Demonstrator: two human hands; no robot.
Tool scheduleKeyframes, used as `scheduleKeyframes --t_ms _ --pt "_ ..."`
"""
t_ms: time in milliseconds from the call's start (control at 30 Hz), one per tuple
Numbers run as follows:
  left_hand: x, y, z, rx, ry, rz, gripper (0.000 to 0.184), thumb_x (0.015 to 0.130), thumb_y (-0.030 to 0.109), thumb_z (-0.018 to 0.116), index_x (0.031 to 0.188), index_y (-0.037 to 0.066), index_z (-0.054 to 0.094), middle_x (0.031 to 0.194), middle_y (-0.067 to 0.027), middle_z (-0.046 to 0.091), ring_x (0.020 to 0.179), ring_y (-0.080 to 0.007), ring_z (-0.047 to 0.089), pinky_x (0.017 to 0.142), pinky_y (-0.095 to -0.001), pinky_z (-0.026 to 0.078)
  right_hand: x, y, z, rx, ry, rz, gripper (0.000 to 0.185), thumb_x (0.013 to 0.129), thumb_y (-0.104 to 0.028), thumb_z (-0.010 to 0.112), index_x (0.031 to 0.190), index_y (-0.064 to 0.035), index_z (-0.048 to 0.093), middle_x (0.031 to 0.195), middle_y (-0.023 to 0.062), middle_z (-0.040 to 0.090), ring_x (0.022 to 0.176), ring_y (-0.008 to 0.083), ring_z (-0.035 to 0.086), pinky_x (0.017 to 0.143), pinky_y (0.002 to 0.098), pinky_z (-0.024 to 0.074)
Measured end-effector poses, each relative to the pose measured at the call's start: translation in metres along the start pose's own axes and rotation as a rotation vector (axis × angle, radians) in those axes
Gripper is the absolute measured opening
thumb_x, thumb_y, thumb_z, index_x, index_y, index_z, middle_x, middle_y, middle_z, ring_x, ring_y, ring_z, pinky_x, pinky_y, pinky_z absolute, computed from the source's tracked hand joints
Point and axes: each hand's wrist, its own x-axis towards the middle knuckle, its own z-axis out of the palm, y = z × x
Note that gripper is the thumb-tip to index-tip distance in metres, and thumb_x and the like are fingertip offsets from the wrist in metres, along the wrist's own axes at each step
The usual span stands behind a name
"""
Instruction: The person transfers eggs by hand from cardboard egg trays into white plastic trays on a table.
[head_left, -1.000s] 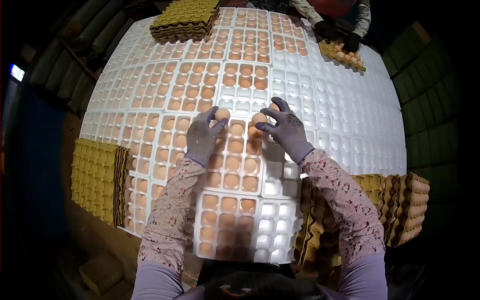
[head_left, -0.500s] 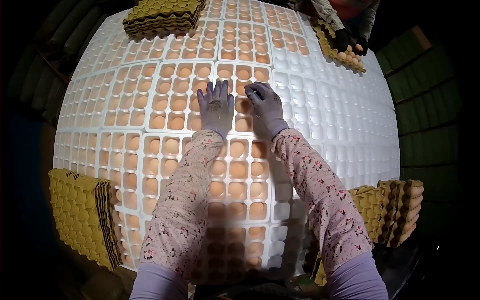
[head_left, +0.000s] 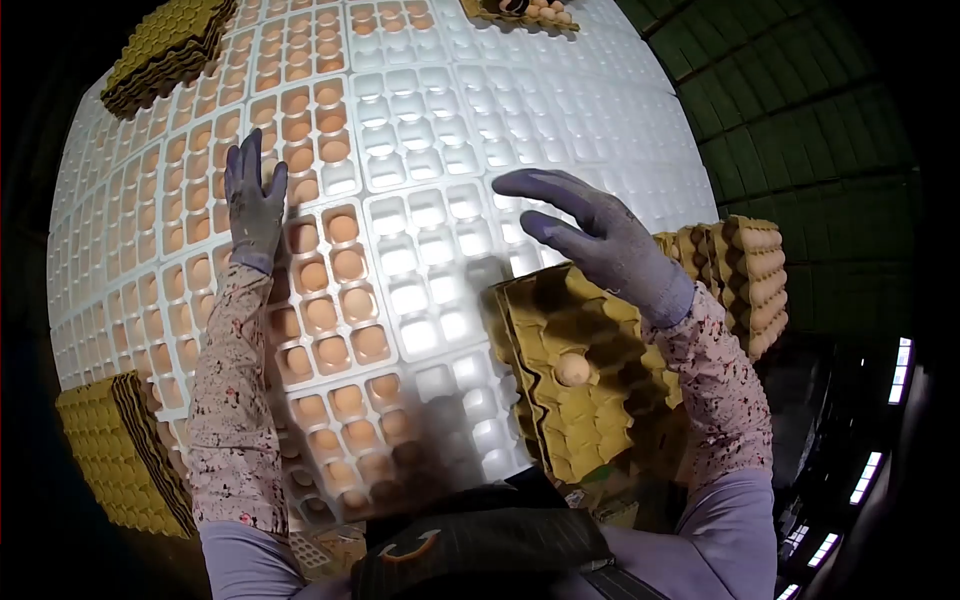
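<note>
My left hand [head_left: 257,205], in a grey-purple glove, lies with its fingers stretched out over a white foam tray [head_left: 355,180] whose cells hold brown eggs. My right hand [head_left: 610,240], gloved alike, hovers with thumb and fingers apart and nothing between them. Below it rests a yellow-brown pulp egg tray [head_left: 545,310], on top of a small stack. A single egg [head_left: 573,370] sits in that tray, below my right hand and apart from it. Left of the stack, a foam tray [head_left: 425,240] has bare cells.
More pulp trays stand in stacks at the right [head_left: 755,280], lower left [head_left: 115,450] and top left [head_left: 165,50]. At the top edge, another person's dark-gloved hand [head_left: 513,6] is by a pulp tray [head_left: 490,14] holding several eggs.
The view has swung right and downward. My right hand has moved from the egg-filled foam tray to above the pulp tray, its fingers now apart. My left hand stays over the eggs.
</note>
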Motion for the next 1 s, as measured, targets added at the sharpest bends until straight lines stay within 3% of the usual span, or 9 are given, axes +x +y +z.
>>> scheduleKeyframes --t_ms 333,433,467,567,600,767,800,900,1000 --pt "-0.259 0.321 -0.055 -0.797 -0.607 -0.540 0.094 0.092 0.012 0.070 0.161 0.002 0.007 0.163 -0.0179 0.025 0.144 -0.0242 0.034 0.118 -0.0367 0.030 -0.163 0.088 0.027 -0.369 0.047 -0.412 0.049 0.087 -0.030 0.075 0.131 -0.0137 0.062 0.127 0.0067 0.062 0.124 0.0322 0.054 0.111 0.0458 0.0426" --pt "-0.278 0.371 -0.032 -0.876 -0.463 -0.543 0.101 0.089 0.013 0.072 0.159 -0.005 0.001 0.161 -0.0228 0.024 0.143 -0.0272 0.034 0.115 -0.0358 0.035 -0.199 0.057 -0.024 1.135 0.165 0.353 0.034 0.095 -0.018 0.068 0.124 -0.0014 0.061 0.130 0.0126 0.057 0.113 0.0219 0.064 0.094 0.0380 0.0571" --pt "-0.274 0.382 -0.033 -1.010 -0.405 -0.628 0.101 0.089 0.013 0.072 0.158 -0.006 0.000 0.161 -0.0233 0.023 0.146 -0.0280 0.030 0.116 -0.0355 0.033 -0.210 0.087 -0.027 0.601 0.298 -0.229 0.030 0.098 -0.016 0.064 0.123 -0.0002 0.060 0.129 0.0139 0.057 0.107 0.0236 0.066 0.088 0.0384 0.0590" --pt "-0.281 0.383 -0.037 -0.780 -0.450 -0.638 0.102 0.090 0.011 0.071 0.158 -0.006 -0.003 0.163 -0.0244 0.018 0.151 -0.0287 0.023 0.119 -0.0347 0.028 -0.250 0.112 -0.058 0.486 0.480 -0.204 0.029 0.108 -0.029 0.046 0.116 -0.0041 0.059 0.113 0.0088 0.059 0.096 0.0215 0.063 0.070 0.0335 0.0571" --pt "-0.279 0.387 -0.043 -0.717 -0.461 -0.583 0.101 0.091 0.005 0.069 0.158 -0.005 -0.006 0.166 -0.0236 0.011 0.154 -0.0276 0.016 0.122 -0.0337 0.022 -0.267 0.126 -0.075 0.983 0.373 -0.039 0.036 0.109 -0.036 0.041 0.113 -0.0053 0.059 0.107 0.0065 0.059 0.087 0.0198 0.060 0.066 0.0323 0.0540" --pt "-0.258 0.387 -0.111 -0.771 -0.275 -0.409 0.096 0.092 -0.005 0.065 0.159 -0.003 -0.004 0.169 -0.0183 0.001 0.156 -0.0238 0.004 0.124 -0.0345 0.014 -0.350 0.211 -0.098 1.082 0.333 -0.075 0.033 0.109 -0.026 0.046 0.139 -0.0121 0.050 0.116 0.0007 0.058 0.086 0.0141 0.055 0.064 0.0277 0.0472" --pt "-0.254 0.363 -0.130 -0.691 -0.203 -0.438 0.095 0.094 -0.003 0.065 0.159 -0.002 -0.004 0.168 -0.0183 0.008 0.153 -0.0249 0.021 0.121 -0.0351 0.026 -0.351 0.211 -0.092 1.056 0.385 -0.084 0.036 0.108 -0.021 0.047 0.143 -0.0119 0.047 0.117 0.0012 0.057 0.087 0.0137 0.055 0.065 0.0272 0.0471" --pt "-0.241 0.277 -0.217 -0.718 0.305 -0.595 0.090 0.097 0.034 0.067 0.161 0.005 0.010 0.149 -0.0158 0.044 0.122 -0.0227 0.055 0.091 -0.0348 0.054 -0.355 0.224 -0.075 0.704 0.444 -0.126 0.047 0.106 -0.014 0.051 0.151 -0.0115 0.040 0.123 0.0037 0.058 0.092 0.0141 0.057 0.068 0.0269 0.0484" --pt "-0.280 0.125 -0.312 -0.400 0.807 -0.662 0.092 0.095 0.042 0.070 0.158 -0.002 0.019 0.158 -0.0216 0.034 0.139 -0.0273 0.041 0.116 -0.0366 0.035 -0.327 0.148 -0.009 0.713 0.442 -0.106 0.044 0.103 -0.011 0.057 0.146 -0.0082 0.044 0.117 0.0038 0.057 0.088 0.0131 0.055 0.066 0.0270 0.0465"
